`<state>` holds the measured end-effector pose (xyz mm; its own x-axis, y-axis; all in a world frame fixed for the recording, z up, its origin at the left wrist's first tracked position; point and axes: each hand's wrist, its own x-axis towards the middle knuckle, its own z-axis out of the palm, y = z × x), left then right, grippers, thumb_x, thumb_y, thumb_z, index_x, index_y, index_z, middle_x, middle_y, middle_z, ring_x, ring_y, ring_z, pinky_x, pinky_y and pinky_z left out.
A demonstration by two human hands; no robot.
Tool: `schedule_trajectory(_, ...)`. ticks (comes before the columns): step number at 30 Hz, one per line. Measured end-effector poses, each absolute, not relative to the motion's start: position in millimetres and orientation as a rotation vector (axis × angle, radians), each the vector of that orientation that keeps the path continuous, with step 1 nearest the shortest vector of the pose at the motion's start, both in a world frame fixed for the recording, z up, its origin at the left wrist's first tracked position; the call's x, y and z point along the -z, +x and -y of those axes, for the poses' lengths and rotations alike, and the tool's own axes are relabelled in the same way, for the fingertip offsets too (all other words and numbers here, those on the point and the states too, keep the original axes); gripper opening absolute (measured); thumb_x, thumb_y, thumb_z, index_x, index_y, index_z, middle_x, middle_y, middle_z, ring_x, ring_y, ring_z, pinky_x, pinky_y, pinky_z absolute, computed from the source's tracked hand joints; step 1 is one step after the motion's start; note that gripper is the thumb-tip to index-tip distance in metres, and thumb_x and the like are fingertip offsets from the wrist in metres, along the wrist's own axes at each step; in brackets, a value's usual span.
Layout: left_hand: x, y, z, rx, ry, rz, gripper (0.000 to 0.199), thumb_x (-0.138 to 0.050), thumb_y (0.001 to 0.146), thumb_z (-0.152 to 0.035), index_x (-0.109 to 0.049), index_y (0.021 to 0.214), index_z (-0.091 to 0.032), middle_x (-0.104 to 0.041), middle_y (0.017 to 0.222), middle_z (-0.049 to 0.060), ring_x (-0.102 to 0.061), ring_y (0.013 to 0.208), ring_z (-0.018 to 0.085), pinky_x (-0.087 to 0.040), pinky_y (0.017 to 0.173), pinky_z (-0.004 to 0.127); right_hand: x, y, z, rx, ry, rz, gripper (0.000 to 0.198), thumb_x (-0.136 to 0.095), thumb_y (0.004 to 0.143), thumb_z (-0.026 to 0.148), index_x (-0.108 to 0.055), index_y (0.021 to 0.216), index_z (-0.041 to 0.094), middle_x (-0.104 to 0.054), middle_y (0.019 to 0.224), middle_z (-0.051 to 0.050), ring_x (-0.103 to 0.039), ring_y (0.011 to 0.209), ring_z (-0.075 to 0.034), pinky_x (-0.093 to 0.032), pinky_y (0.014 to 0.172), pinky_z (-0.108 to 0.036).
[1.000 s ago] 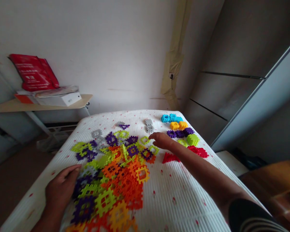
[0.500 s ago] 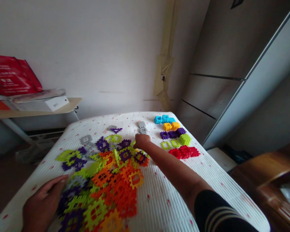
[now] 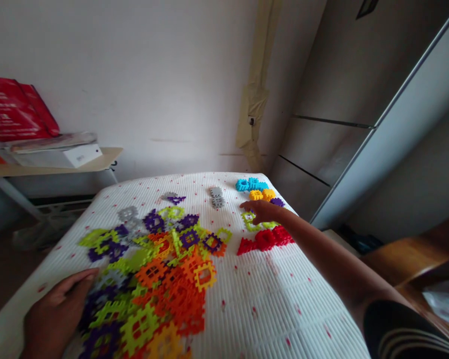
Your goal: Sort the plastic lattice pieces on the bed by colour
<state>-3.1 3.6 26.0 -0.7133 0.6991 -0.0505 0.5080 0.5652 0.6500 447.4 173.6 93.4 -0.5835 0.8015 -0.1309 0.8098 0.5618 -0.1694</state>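
1. White ribbed cloth covers the bed (image 3: 262,309); if it is soft, pressing beside the small stacks could tip them.
2. The mixed pile (image 3: 183,299) of toothed plastic pieces spreads from the bed's near edge along its left side; a nudge from the left hand could scatter it.
3. Toward the far right corner stand blue (image 3: 252,184), yellow (image 3: 262,195) and red pieces (image 3: 265,241) in close groups; the right forearm (image 3: 322,247), low across the red ones, could drag them out of line.
4. The right hand (image 3: 265,211) is back-up, fingers curved leftward over the green pieces (image 3: 248,220).
5. The left hand (image 3: 52,314) lies beside the pile, thumb near forefinger. I cannot tell whether either hand pinches anything.
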Motion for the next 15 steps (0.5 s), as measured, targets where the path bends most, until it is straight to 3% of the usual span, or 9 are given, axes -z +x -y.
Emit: schedule_trajectory(15, -23, -2, 0, -0.939, 1.101, -2.511, 0.038, -0.047, 0.071, -0.049, -0.067, 0.088, -0.022, -0.069, 0.085, 0.002, -0.06, 0.078, 0.022, -0.045, 0.075, 0.032, -69, 461, -175, 0.268, 1.343, -2.688, 0.074, -0.072, 0.06, 0.017, -0.046, 0.129, 0.018, -0.059, 0.119, -0.008, -0.058, 0.103, -0.022, -0.043, 0.087, -0.028)
